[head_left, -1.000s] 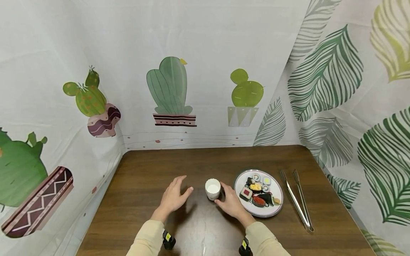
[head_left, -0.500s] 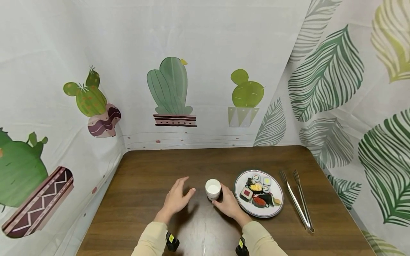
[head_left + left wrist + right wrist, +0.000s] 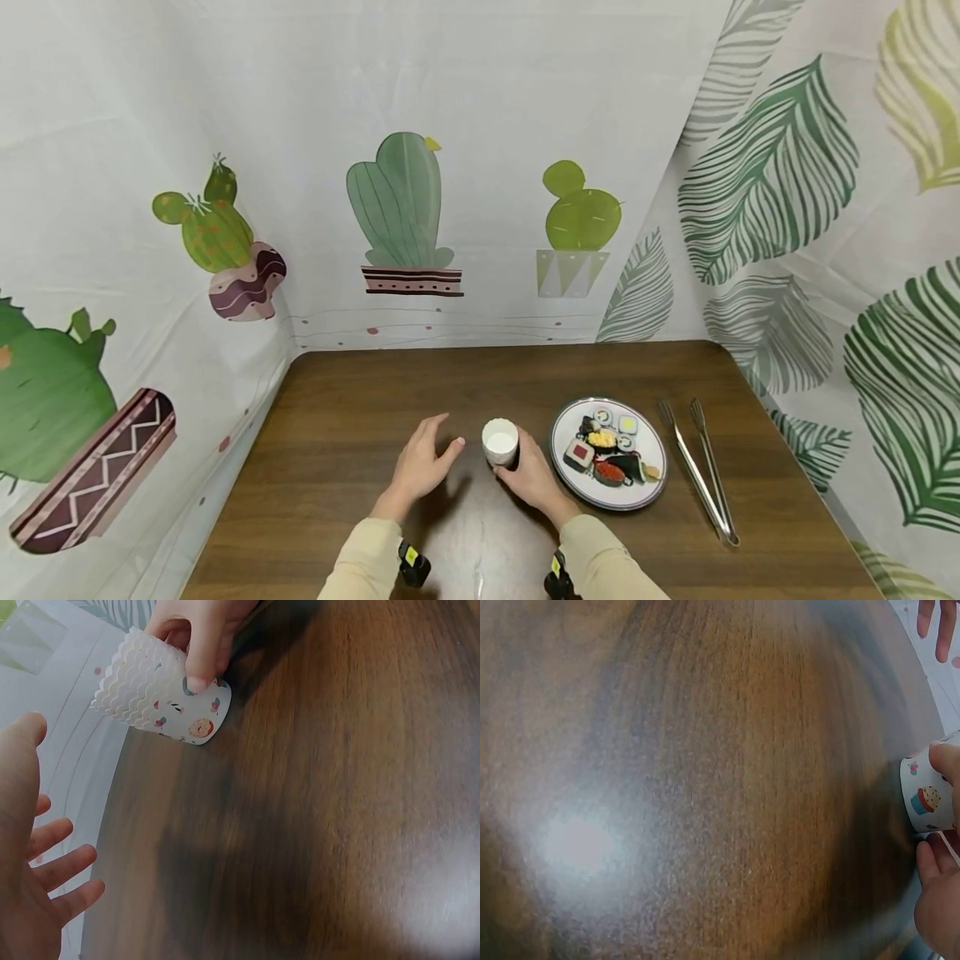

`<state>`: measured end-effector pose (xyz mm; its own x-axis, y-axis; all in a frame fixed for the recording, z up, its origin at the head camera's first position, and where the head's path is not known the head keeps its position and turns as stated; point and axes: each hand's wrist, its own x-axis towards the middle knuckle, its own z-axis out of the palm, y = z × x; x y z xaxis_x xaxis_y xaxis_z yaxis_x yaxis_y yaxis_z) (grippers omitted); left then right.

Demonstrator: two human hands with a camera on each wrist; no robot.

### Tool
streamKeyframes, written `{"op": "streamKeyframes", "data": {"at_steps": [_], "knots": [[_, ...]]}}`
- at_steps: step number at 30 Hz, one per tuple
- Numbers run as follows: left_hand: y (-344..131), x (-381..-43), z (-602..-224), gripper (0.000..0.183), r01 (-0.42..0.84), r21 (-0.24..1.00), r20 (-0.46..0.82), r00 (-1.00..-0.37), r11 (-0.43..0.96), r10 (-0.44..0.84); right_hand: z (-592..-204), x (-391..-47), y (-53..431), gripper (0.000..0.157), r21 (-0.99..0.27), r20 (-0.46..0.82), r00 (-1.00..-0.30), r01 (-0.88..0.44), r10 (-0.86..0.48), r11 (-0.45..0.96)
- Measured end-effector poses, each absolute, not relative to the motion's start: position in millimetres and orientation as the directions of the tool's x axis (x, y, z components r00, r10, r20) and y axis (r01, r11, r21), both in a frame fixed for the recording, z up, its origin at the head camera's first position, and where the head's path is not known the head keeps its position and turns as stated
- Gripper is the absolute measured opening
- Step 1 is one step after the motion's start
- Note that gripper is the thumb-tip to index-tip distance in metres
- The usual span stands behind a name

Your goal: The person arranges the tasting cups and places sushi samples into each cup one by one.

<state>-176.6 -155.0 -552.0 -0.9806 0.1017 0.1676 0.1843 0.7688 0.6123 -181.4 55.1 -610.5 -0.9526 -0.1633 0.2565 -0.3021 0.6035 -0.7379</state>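
Note:
A stack of white paper baking cups [image 3: 500, 442] with scalloped rims stands upright on the table, left of the plate. In the left wrist view several nested rims of these baking cups [image 3: 142, 686] show, and small printed pictures run round the outer wall. My right hand [image 3: 534, 477] grips the stack from its right side, the thumb low on the near wall. The rest of those fingers are mostly hidden behind the cups. To the left, my left hand [image 3: 417, 468] hovers apart from the stack with nothing in it, its fingers spread and relaxed in the left wrist view.
A round white plate [image 3: 567, 478] with a dark rim bears several sushi pieces [image 3: 609, 473], just right of my right hand. Metal tongs [image 3: 705, 483] lie further right. The brown wooden table [image 3: 337, 417] meets a cloth printed with cacti and leaves behind it.
My left hand has drifted slightly right, nearer the baking cups. The right hand has shifted a little left, its thumb now on the cups' near wall. The stack stays in place.

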Motion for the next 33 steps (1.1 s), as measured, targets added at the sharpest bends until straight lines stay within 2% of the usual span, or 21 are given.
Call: {"op": "streamKeyframes", "data": {"at_steps": [18,23,26,33], "knots": [[-145.7,-180.3,-553.6,0.051,0.219,0.604,0.191,-0.973,0.766,0.127,-609.1,-182.0,51.4,0.066,-0.724,0.300,-0.943,-0.323,-0.144,0.610],[-145.0,-182.1,-551.8,0.052,0.235,0.592,0.197,-0.970,0.770,0.145,-607.0,-180.1,54.5,0.062,-0.699,0.403,-0.901,-0.415,-0.158,0.583],[-143.8,-183.7,-549.8,0.051,0.259,0.586,0.220,-0.963,0.768,0.157,-604.7,-179.1,55.9,0.061,-0.688,0.423,-0.890,-0.437,-0.170,0.579],[-139.2,-190.2,-544.3,0.047,0.335,0.547,0.303,-0.934,0.768,0.191,-601.9,-181.6,55.3,0.064,-0.732,0.272,-0.945,-0.324,-0.180,0.599]]}}
